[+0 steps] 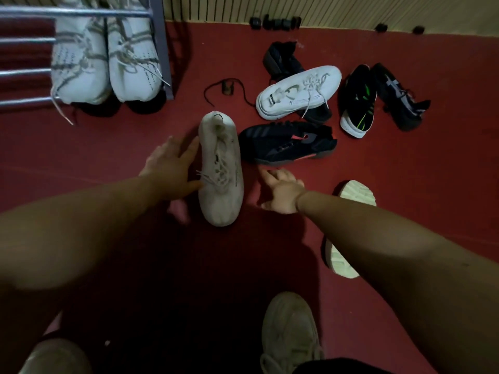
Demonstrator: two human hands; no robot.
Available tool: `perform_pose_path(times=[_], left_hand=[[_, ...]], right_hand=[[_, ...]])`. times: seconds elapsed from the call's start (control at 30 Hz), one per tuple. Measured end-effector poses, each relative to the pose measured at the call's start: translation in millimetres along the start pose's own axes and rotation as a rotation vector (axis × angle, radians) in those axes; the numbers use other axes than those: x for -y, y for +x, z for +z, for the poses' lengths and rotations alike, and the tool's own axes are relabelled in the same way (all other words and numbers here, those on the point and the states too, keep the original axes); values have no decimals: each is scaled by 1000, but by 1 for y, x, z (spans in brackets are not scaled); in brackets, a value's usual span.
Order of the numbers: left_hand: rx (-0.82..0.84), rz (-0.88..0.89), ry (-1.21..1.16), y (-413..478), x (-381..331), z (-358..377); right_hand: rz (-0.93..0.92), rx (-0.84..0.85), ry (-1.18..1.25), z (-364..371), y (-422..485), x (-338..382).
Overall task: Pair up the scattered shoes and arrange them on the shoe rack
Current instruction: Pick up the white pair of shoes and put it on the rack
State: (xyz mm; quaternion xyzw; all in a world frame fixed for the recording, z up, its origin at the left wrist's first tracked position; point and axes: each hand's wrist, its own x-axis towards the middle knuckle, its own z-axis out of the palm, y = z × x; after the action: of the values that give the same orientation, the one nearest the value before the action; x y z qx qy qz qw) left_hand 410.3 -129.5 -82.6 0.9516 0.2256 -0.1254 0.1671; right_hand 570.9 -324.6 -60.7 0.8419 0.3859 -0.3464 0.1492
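A cream laced sneaker (221, 168) stands upright on the red floor in the middle. My left hand (172, 166) lies open against its left side, fingers spread and touching it. My right hand (282, 191) hovers open to its right, holding nothing, just below a black sneaker with pink marks (289, 143). An overturned shoe with a pale sole (356, 193) is partly hidden under my right forearm. A pair of white sneakers (105, 58) sits on the metal shoe rack (81, 13) at the top left.
Scattered at the back right are a white sneaker (297, 93), a black heeled boot (283, 60), a black-and-green sneaker (359, 101) and a black sneaker with grey stripes (399, 95). A loose black lace (213, 90) lies nearby. My own feet in beige shoes (291, 330) are at the bottom.
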Motion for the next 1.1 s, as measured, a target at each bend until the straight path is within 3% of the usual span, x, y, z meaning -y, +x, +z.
perform_pose_path(times=[0.33,0.6,0.7,0.87,1.1], left_hand=[[-34,-69,-124,13,-23,-18],[-112,-213,-317,52,-39,-26],[-159,-271,-390,65,-44,-24],[-143,-348,-463,88,-38,-17],[-173,-298,-526,112,-40,-9]], right_hand=[[-16,-218,52,-25,9,-3],[114,-409,197,-64,37,-28],[153,-490,117,-88,54,-45],[38,-573,-76,-128,102,-55],[-45,-426,-305,-138,155,-67]])
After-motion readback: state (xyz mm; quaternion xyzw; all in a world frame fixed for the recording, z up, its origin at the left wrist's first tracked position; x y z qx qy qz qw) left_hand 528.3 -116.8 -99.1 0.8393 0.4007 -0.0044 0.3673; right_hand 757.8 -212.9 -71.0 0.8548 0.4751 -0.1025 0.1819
